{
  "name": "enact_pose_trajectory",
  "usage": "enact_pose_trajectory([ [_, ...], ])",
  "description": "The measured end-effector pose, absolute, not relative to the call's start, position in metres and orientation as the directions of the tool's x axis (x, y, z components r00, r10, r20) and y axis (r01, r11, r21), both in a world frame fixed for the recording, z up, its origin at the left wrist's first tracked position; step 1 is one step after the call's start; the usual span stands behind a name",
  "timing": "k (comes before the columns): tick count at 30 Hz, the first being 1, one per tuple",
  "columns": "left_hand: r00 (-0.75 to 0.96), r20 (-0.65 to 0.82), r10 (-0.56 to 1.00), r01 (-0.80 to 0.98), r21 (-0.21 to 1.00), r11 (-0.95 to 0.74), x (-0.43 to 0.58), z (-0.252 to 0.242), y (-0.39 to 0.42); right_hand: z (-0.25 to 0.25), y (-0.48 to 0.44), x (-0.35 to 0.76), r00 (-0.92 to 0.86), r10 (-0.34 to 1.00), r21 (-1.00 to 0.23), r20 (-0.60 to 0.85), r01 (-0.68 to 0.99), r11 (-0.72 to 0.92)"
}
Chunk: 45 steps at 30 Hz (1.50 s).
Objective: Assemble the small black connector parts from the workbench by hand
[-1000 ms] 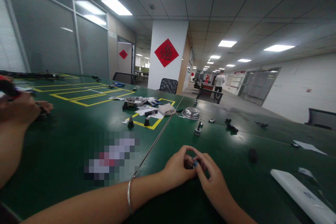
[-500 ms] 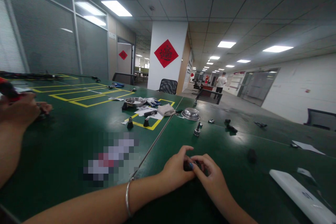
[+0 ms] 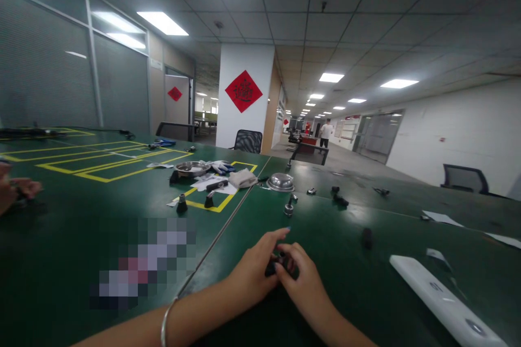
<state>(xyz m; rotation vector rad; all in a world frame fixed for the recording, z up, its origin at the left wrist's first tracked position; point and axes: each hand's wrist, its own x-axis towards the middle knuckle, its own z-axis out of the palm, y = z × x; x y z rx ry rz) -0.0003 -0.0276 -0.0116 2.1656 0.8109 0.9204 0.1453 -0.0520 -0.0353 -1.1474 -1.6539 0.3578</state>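
Note:
Over the near part of the green table [image 3: 228, 260], my left hand [image 3: 258, 260] and my right hand [image 3: 301, 271] meet around a small dark part [image 3: 271, 267]. Fingers of both hands press on it and hide much of its shape. The left index finger is raised, and a silver bangle is on the left wrist. Beyond my hands a small metal and black fitting [image 3: 288, 207] stands upright. Behind that lies a shiny metal bowl [image 3: 280, 182].
At the left edge are another person's hands [image 3: 24, 188]. Two dark cone-shaped parts [image 3: 182, 205], a metal dish [image 3: 193, 168], gloves and a cloth [image 3: 243, 178] lie mid-table. A long white device [image 3: 439, 293] lies at right; a person [image 3: 325, 134] stands far off.
The view has turned right, so the scene sits further left. Both my hands stay together around the dark part. The other person's hands have shifted toward the left edge, their red tool out of view.

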Motion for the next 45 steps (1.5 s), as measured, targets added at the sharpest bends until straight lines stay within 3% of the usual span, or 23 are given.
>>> enact_pose_trajectory([
  [4,0.615,0.380,0.691,0.323,0.678,-0.660,0.002,0.000,-0.029,-0.042,-0.050,0.144,0.070,0.822,-0.749,0.566,0.461,0.476],
  [9,0.685,0.314,0.658,0.358,0.641,-0.679,0.009,0.008,-0.021,-0.044,-0.052,0.150,0.296,0.752,-0.778,0.589,0.459,0.429],
  [15,0.590,0.394,0.704,0.510,0.494,-0.704,0.016,0.015,0.022,-0.037,-0.056,0.153,0.277,0.751,-0.775,0.599,0.435,0.458],
  [20,0.437,0.378,0.816,0.726,0.387,-0.568,-0.010,0.027,0.074,-0.032,-0.060,0.151,0.195,0.759,-0.753,0.621,0.416,0.509],
  [27,0.212,0.329,0.920,0.938,0.196,-0.286,-0.070,0.040,0.131,-0.029,-0.057,0.151,0.217,0.771,-0.776,0.599,0.395,0.491],
  [38,0.183,0.289,0.940,0.983,-0.035,-0.181,-0.095,0.036,0.145,-0.030,-0.052,0.150,0.199,0.796,-0.792,0.571,0.389,0.471],
  [45,0.097,0.441,0.892,0.995,-0.066,-0.076,-0.096,0.028,0.145,-0.032,-0.051,0.151,0.201,0.802,-0.795,0.563,0.394,0.460],
])
